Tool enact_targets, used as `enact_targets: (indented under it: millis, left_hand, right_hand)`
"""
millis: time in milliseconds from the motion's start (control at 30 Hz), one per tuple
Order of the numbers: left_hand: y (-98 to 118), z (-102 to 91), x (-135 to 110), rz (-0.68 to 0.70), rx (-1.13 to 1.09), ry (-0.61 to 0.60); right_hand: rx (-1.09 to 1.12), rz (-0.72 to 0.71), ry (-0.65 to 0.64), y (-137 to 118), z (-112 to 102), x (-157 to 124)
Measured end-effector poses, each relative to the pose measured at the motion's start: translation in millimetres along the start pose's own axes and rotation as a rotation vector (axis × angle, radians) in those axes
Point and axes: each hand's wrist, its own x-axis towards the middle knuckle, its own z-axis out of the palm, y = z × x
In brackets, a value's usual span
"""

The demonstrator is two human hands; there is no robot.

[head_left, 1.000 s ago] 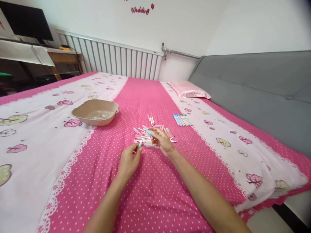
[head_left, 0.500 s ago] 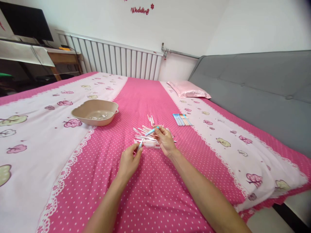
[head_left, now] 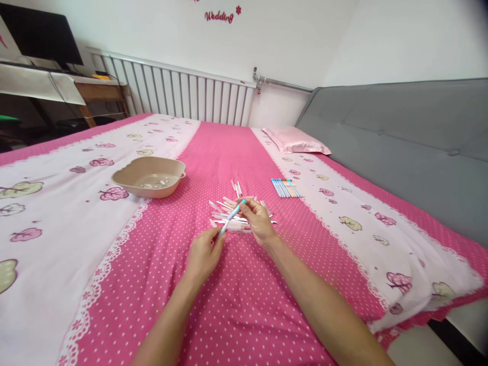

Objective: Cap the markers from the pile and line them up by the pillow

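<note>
A thin blue pen slants between my two hands above the pink dotted bedspread. My right hand pinches its upper end, and my left hand pinches its lower end, where a small blue cap meets it. Just behind the hands lies a loose pile of pink and white pens. A neat row of blue and orange pens lies further back to the right.
A beige plastic basin with small white bits in it sits to the left on the bed. A pink pillow lies at the far end. A grey headboard runs along the right, a white radiator behind.
My right hand lifted a blue pen off the pile and swung its lower end down to meet the small blue cap pinched in my left hand.
</note>
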Motion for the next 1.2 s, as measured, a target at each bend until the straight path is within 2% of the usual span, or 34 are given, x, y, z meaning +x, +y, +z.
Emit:
enact_targets:
  millis: [300, 567, 933, 1200]
  left_hand:
    - [-1, 1.5, 0, 0.013, 0.002, 0.001]
    - [0, 1.2, 0, 0.008, -0.004, -0.011]
    - [0, 1.0, 0, 0.002, -0.023, -0.024]
    - [1, 0.6, -1, -0.007, -0.038, -0.004]
  right_hand:
    - [-0.058, -0.037, -0.048, -8, 5, -4]
    - [-0.132, -0.066, -0.085, -3, 5, -5]
    - [-0.126, -0.053, -0.125, 0, 6, -4]
    - [-0.132, -0.021, -0.208, 4, 8, -6]
